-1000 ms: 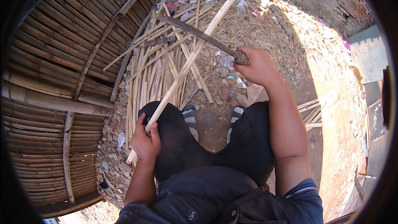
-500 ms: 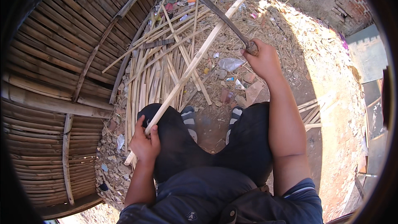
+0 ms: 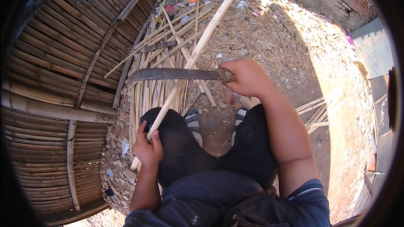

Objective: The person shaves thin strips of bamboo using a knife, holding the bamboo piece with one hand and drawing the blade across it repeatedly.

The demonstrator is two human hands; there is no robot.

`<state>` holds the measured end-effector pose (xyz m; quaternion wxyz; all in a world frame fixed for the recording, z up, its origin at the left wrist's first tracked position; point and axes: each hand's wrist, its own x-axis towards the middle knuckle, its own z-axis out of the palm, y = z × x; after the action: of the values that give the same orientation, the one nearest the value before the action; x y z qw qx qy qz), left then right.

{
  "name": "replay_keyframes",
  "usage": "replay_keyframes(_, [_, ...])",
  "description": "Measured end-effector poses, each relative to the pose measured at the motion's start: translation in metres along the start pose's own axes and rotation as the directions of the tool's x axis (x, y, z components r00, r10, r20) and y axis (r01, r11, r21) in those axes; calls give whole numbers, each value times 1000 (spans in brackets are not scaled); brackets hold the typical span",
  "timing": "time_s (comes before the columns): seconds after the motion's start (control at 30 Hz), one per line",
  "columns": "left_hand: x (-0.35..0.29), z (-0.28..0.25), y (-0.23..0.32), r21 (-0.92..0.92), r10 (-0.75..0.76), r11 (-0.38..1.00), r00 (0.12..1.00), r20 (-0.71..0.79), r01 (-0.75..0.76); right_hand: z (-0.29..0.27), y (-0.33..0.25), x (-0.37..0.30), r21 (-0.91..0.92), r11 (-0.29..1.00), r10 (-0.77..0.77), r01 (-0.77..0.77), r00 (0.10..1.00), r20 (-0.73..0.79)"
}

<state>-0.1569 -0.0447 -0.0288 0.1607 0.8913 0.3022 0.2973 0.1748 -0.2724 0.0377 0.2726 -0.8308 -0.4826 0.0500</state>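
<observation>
A long pale wooden strip [image 3: 213, 24], likely split bamboo, slants from beside my left thigh up to the far wall. Around its near end my left hand [image 3: 149, 145] is closed, thumb on one side and fingers on the other. My right hand [image 3: 243, 75] grips the short handle of a machete [image 3: 176, 74]. The dark blade points left and lies across the strip, roughly level, near the strip's middle. Whether the edge bites into the wood I cannot tell.
Many cut strips [image 3: 155, 88] lie heaped on the ground ahead to the left, beside a slatted bamboo wall [image 3: 50, 59]. A smaller bundle of strips [image 3: 316, 115] rests at the right. Litter and shavings cover the ground up to a brick wall [image 3: 357, 2].
My right hand has come nearer and to the left, swinging the machete from pointing far-left to lying level across the strip. The strip's far end has shifted left.
</observation>
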Motion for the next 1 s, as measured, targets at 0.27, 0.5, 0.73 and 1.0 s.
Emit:
replay_keyframes(0.27, [2, 4, 2, -20, 19, 1000, 1000, -3, -19, -23, 46, 0, 176, 931, 365, -321, 851, -377])
replay_keyframes(0.5, [2, 2, 2, -78, -36, 996, 999, -4, 36, -6, 1, -2, -43, 998, -57, 54, 996, -67])
replay_keyframes(0.73, [2, 1, 0, -37, 5, 999, 1000, -13, -5, -4, 5, 0, 103, 990, 115, -100, 981, -156])
replay_keyframes(1.0, [5, -9, 11, -42, 3, 999, 997, 71, 0, -8, -7, 0, 883, 439, 297, -168, 954, 34])
